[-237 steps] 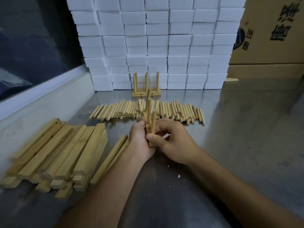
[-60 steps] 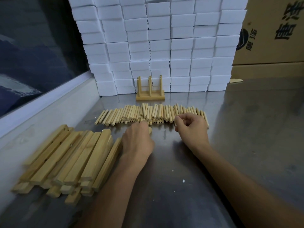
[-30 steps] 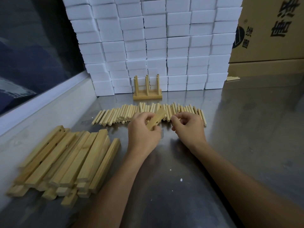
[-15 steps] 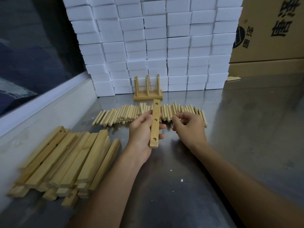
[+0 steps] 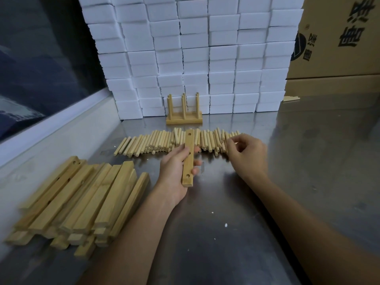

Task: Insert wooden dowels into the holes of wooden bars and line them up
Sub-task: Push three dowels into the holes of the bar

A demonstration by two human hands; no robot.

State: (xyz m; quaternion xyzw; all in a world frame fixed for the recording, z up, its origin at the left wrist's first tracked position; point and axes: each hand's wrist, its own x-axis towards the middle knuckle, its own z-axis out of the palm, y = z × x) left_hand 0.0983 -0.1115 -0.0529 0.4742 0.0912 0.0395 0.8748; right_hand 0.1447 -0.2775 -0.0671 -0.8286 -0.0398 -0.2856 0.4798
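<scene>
My left hand [image 5: 174, 171] grips a drilled bar [image 5: 188, 158] above the steel bench [image 5: 308, 161]. My right hand [image 5: 247, 154] curls at the dowel row [image 5: 164, 141]; whether it pinches one, I can't tell. White blocks [image 5: 195, 54] wall the back, bars [image 5: 82, 200] piled left.

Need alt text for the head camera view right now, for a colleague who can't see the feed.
The left hand grips a wooden bar with three empty holes facing up, while the right hand reaches into a row of loose dowels on a metal table. A pile of bars lies at left; finished bars with upright dowels stand before stacked white blocks.
</scene>
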